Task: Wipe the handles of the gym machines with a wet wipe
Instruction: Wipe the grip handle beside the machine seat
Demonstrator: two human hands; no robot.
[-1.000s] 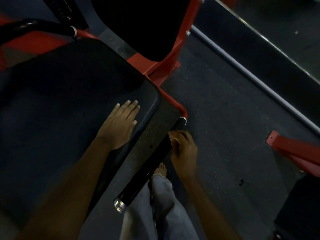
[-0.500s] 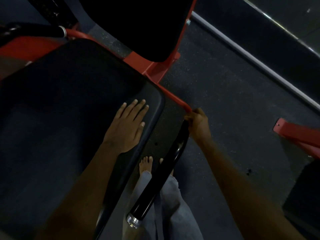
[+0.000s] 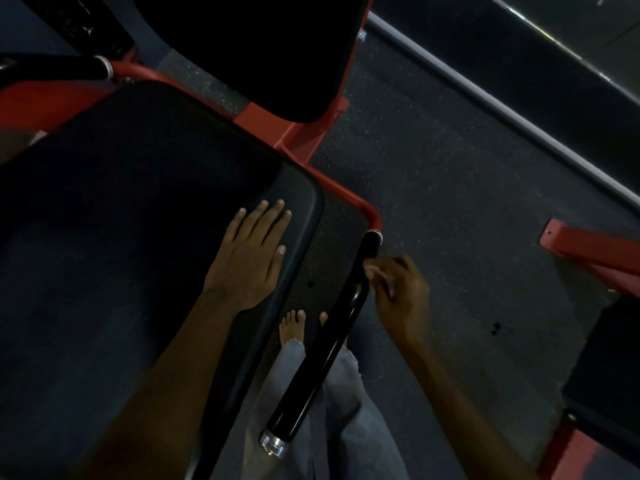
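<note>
Right hand [image 3: 398, 292] slid down handle [image 3: 332, 344] — left hand [image 3: 251, 258] flat on seat [image 3: 121, 237].

handle [image 3: 322, 355]: glossy black, smooth under my right fingers, with a shiny metal cap at the near end
seat pad [image 3: 138, 244]: matt black upholstery
frame [image 3: 346, 192]: red painted metal
floor [image 3: 450, 209]: dark, speckled, rough
trousers [image 3: 349, 410]: grey cloth, frayed hem

My left hand [image 3: 247, 258] lies flat, palm down, fingers straight and close together, forearm stretched forward. My right hand [image 3: 398, 292] reaches in from the right, fingers curled, fingertips [image 3: 372, 270] pinched together; blur hides what the grip holds. Bare toes show below.
</note>
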